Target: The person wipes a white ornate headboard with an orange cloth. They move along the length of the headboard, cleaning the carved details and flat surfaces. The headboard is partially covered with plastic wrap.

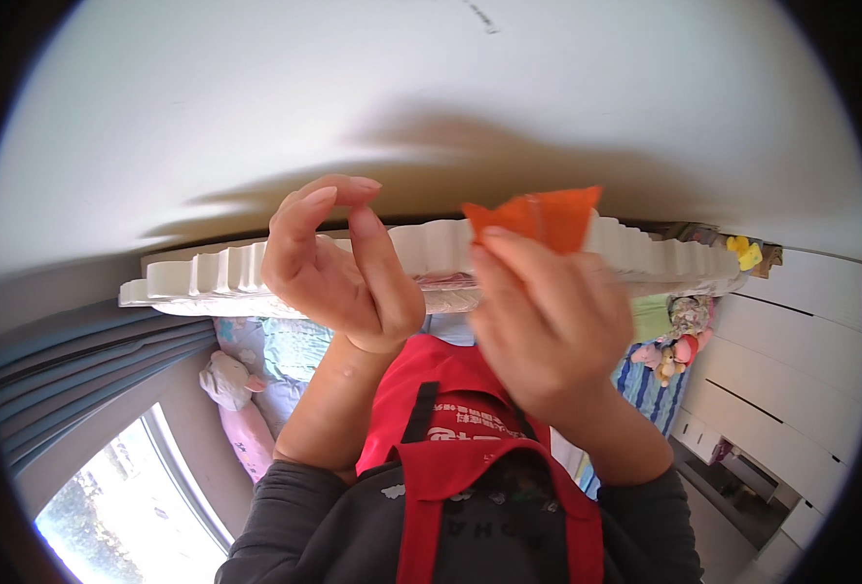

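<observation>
Thumb and fingers of my right hand (552, 336) pinch a flat orange piece (552, 219) with pointed corners; whether it is paper or cloth I cannot tell. A thin, shiny pale strip shows on its upper part. The hand is slightly blurred by motion. To its left, my left hand (338, 268) is raised with its fingers curled in and its thumb tip close to them. Nothing shows between those fingertips. Both hands are in front of a white wall (285, 88), apart from each other.
A cream, ridged headboard (226, 273) runs along the wall behind my hands. Grey-blue curtains (90, 360) hang by a bright window (119, 506) at left. Plush toys (674, 355) lie on the bed at right, near white cabinets (781, 360). I wear a red apron (431, 389).
</observation>
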Available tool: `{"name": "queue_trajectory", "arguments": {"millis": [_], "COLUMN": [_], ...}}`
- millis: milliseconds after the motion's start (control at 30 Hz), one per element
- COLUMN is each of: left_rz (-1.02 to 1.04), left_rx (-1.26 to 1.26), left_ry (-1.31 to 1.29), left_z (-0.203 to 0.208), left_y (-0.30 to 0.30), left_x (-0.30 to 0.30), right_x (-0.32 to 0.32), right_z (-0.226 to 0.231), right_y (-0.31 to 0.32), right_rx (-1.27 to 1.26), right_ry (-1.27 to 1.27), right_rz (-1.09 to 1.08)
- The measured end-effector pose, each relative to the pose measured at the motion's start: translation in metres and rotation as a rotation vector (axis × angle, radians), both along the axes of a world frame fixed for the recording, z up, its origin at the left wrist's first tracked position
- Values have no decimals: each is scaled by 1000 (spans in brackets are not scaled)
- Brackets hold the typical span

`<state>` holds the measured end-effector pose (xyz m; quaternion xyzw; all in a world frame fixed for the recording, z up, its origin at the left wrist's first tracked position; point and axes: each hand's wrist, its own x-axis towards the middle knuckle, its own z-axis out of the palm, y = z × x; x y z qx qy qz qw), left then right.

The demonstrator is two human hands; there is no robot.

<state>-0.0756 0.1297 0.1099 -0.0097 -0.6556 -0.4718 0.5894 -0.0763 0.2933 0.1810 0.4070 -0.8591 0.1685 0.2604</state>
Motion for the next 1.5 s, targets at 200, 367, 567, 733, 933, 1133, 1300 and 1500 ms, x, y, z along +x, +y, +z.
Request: {"name": "queue_trajectory", "arguments": {"millis": [200,367,567,733,933,1133,1300,1500], "left_rz": [8,35,-3,-42,-32,-43,-1,31], "left_rx": [-65,-94,-219,-230,-293,-314,-366,-414], "left_ry": [-4,-23,-135,-175,-198,-193,-199,-211], "left_z": [2,-3,4,5,5,4,4,1], "left_y": [-1,-1,-5,-4,-6,-9,-12,-14], "left_x": [1,2,8,10,12,11,9,13], "right_x": [-22,-19,-12,-19,-17,-20,-14,-24], "right_z": [9,11,17,23,33,38,39,40], "right_y": [44,27,38,41,32,38,41,34], "right_rx": [-61,-121,126,115,242,285,325,336], "right_ry": [1,-52,9,-76,-118,-154,-100,-152], "right_rz": [-220,-92,71,104,4,55,38,65]}}
